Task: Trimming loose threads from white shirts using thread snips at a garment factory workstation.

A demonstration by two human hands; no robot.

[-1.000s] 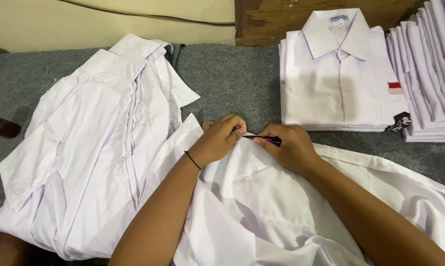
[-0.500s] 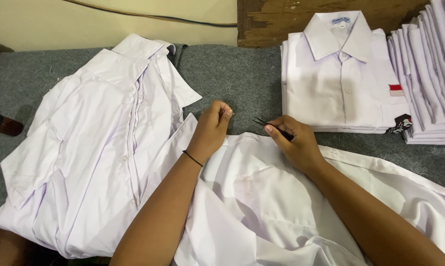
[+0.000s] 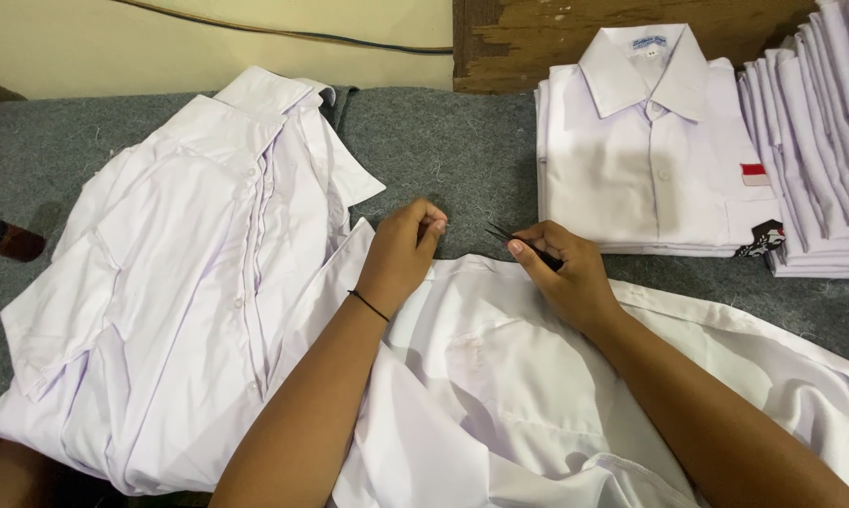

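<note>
A white shirt (image 3: 537, 395) lies spread on the grey felt table (image 3: 443, 150) in front of me. My left hand (image 3: 404, 249) rests on its upper edge with thumb and fingertips pinched together; whether a thread sits between them is too small to tell. A thin black band circles that wrist. My right hand (image 3: 561, 273) presses on the same shirt and grips small black thread snips (image 3: 514, 240), their tips pointing left toward my left hand. The two hands are a short gap apart.
A loose heap of white shirts (image 3: 180, 273) covers the table's left. A stack of folded white shirts (image 3: 650, 141) with a red-and-white pocket patch stands at the back right, with more folded shirts (image 3: 819, 122) beside it. A wall and a wooden board are behind.
My hands, joined at the shirt's edge a second ago, have drawn apart: the left hand lifted slightly to the left, the right hand moved right with the snips.
</note>
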